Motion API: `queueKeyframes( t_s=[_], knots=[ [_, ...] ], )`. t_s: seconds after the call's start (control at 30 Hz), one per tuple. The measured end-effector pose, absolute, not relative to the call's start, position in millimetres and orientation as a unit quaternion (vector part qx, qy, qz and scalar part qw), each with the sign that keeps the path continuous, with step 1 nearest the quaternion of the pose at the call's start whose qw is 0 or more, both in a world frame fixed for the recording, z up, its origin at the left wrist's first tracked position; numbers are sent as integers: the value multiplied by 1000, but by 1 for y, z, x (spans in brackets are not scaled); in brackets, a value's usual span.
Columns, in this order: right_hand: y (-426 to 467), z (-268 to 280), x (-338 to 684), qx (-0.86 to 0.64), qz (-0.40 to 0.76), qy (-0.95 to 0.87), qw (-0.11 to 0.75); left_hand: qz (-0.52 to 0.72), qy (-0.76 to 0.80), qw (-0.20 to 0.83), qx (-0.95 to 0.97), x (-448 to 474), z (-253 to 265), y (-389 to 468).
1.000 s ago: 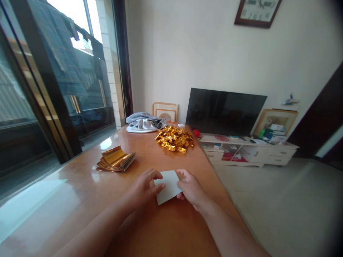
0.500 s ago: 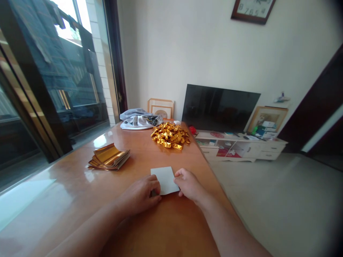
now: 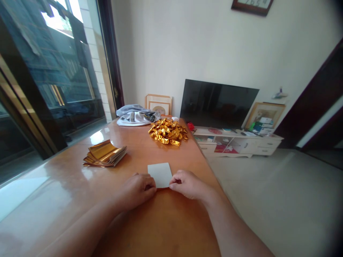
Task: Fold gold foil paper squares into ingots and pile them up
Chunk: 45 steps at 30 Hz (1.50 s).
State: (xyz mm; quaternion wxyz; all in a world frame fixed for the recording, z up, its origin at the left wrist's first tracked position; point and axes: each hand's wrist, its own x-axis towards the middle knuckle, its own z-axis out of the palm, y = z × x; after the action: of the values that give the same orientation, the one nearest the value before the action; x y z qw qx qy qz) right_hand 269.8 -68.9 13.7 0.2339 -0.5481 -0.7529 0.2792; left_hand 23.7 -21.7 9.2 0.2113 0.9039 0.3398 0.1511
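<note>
A square sheet of paper (image 3: 160,174), pale side up, lies on the wooden table in front of me. My left hand (image 3: 140,189) has its fingers curled at the sheet's near left corner, thumb and forefinger closed on it. At the near right corner, my right hand (image 3: 187,184) pinches the paper between thumb and forefinger. Beyond the hands sits a heap of folded gold foil pieces (image 3: 168,132). To the left lies a stack of gold foil sheets (image 3: 105,154), slightly fanned and curled on top.
The glossy table (image 3: 150,228) has its right edge beside my right forearm. Folded clothes (image 3: 135,116) lie at the far end, near picture frames (image 3: 158,103). A television (image 3: 218,103) stands on a low white cabinet (image 3: 248,146). Glass doors are at left.
Both hands have shifted slightly at the sheet's near corners, and its near edge now looks straighter. The whole view has tilted down a little; the foil heap and stack are unchanged.
</note>
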Motion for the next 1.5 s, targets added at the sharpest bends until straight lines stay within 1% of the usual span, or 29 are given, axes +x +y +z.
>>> queueKeyframes(
  t_s=[0.17,0.33,0.4,0.57,0.67,0.93,1.07,1.2,1.37,1.5],
  knots=[
    [-59,0,269,-577,274,-732,236,136,362,221,895,21,9,-19],
    [-54,-8,261,-590,227,-718,292,164,396,164,889,20,13,-16],
    [-54,-9,260,-591,208,-720,296,171,402,163,885,20,14,-15],
    [-54,-10,262,-613,232,-711,254,166,413,218,869,20,12,-15],
    [-54,-13,263,-632,240,-692,251,161,424,240,858,18,13,-15],
    [-54,-13,259,-668,210,-672,242,182,436,313,824,11,12,-6],
    [-55,-11,257,-676,196,-671,233,189,436,325,818,11,13,-6],
    [-54,-12,257,-679,191,-670,232,192,439,302,824,12,14,-9],
    [-54,-12,256,-684,184,-667,231,140,465,241,840,16,11,-10],
    [-54,-11,257,-681,184,-671,228,134,468,215,846,17,6,-8]
  ],
)
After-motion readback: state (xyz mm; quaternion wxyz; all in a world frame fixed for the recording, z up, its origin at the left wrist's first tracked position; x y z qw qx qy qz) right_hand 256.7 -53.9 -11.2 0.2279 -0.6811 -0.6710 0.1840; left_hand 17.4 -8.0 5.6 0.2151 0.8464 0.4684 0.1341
